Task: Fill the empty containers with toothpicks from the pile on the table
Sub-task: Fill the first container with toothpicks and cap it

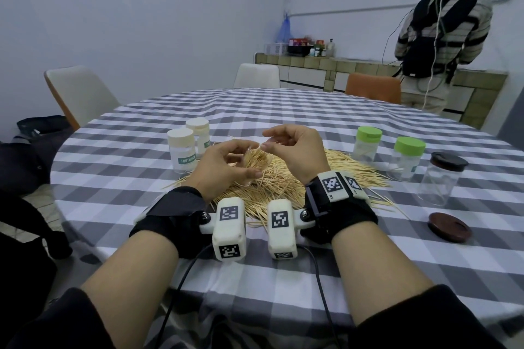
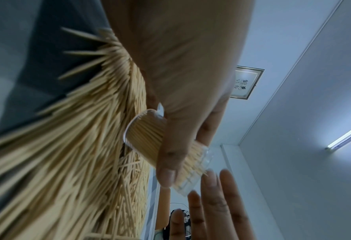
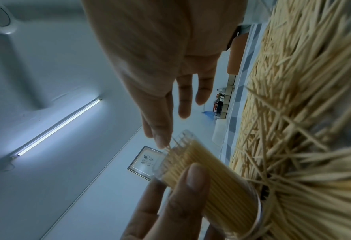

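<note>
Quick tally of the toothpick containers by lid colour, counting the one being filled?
Cream lids: 2
Green lids: 2
Dark brown lid on: 1
No lid, in the left hand: 1
Total: 6 containers
</note>
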